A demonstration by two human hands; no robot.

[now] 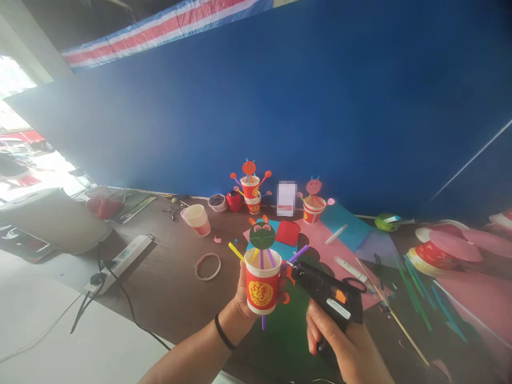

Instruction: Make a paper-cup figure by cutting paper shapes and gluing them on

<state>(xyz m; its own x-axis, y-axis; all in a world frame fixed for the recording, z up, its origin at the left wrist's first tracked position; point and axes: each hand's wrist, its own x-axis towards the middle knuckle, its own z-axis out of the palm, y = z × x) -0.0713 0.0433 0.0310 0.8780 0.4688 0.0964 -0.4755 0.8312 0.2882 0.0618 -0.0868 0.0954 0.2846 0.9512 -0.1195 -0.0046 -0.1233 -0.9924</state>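
My left hand (pixel 242 294) is wrapped round a red paper cup (pixel 262 288) with a gold emblem, held upright above the table. A green paper face (pixel 262 235) with orange horns rises over its rim on purple straws. A yellow straw (pixel 237 250) sticks out on the left and a purple straw (pixel 299 253) on the right; another purple straw pokes out below. My right hand (pixel 330 333) grips a black hot glue gun (pixel 328 290) by its handle. The gun's nozzle is close to the right-hand purple straw; whether they touch I cannot tell.
Paper-cup figures, one with a red face (pixel 248 168) and one with a pink face (pixel 314 186), stand at the back. Stacked cups (pixel 196 220), a tape roll (pixel 207 266) and a power strip (pixel 122 262) lie left. Coloured paper (pixel 348 226), markers and straws (pixel 414 290) are right. A blue panel (pixel 256 106) rises behind.
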